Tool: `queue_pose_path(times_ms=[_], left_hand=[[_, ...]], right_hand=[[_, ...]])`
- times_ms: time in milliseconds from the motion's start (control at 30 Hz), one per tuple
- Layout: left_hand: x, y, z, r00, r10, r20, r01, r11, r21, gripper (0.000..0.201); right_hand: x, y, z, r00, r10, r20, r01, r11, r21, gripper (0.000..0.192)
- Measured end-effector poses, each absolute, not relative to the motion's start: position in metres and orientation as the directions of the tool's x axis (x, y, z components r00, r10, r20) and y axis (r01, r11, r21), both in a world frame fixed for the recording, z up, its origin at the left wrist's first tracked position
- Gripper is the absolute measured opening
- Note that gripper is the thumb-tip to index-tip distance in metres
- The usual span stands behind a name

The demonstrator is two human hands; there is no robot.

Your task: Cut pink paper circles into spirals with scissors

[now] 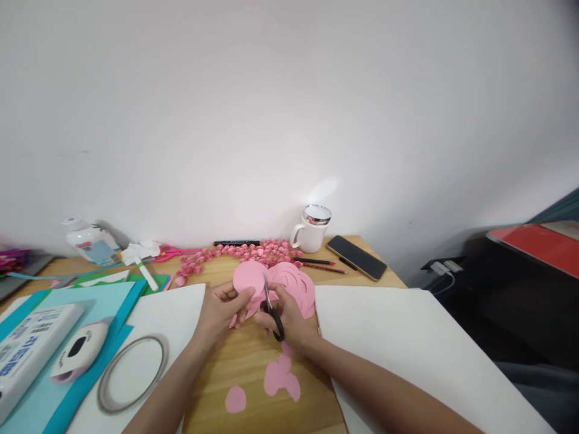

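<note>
Between the thumb and fingers of my left hand (pixel 222 310) is a round pink paper circle (pixel 249 277), held up over the table. My right hand (pixel 289 316) grips black-handled scissors (pixel 273 319), their blades pointing away from me at the circle's right edge. Whether the blades are parted is hard to tell. Just behind my hands lies a pile of larger pink paper circles (pixel 298 286). Nearer to me, several small pink paper pieces (pixel 281 375) and a single small pink disc (pixel 236 399) rest on the wood.
Small rolled pink paper flowers (pixel 244 250) line the back, beside a white mug (pixel 312 229), pencils (pixel 323 265) and a phone (pixel 357 257). White sheets (pixel 407 337) flank the wooden tabletop (pixel 253 355). At left are a tape ring (pixel 102 386), a white device (pixel 81 349) and pink scissors (pixel 174 252).
</note>
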State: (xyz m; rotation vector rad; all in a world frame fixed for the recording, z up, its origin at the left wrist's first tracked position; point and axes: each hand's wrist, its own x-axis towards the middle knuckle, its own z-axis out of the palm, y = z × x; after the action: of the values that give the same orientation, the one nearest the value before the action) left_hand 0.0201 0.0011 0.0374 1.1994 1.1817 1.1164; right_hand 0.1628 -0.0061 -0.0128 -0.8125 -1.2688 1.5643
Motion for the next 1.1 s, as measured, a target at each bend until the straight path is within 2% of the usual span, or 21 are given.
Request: queue_pose_path(times_ms=[133,500,1100], left_hand=[[0.022,-0.001,0.039,0.088,0.994,-0.068,0.040,0.064,0.997,0.030],[0.023,-0.001,0.042,0.079,0.995,-0.054,0.038,0.051,0.998,0.030],[0.018,0.001,0.038,0.110,0.993,-0.032,0.053,0.026,0.998,0.030]], right_hand=[[0.162,-0.006,-0.006,-0.317,0.942,0.105,-0.310,0.002,-0.951,0.052],[0.163,-0.007,-0.003,-0.307,0.948,0.087,-0.326,-0.019,-0.945,0.052],[0.165,-0.006,-0.008,-0.298,0.953,0.052,-0.241,-0.023,-0.970,0.047]])
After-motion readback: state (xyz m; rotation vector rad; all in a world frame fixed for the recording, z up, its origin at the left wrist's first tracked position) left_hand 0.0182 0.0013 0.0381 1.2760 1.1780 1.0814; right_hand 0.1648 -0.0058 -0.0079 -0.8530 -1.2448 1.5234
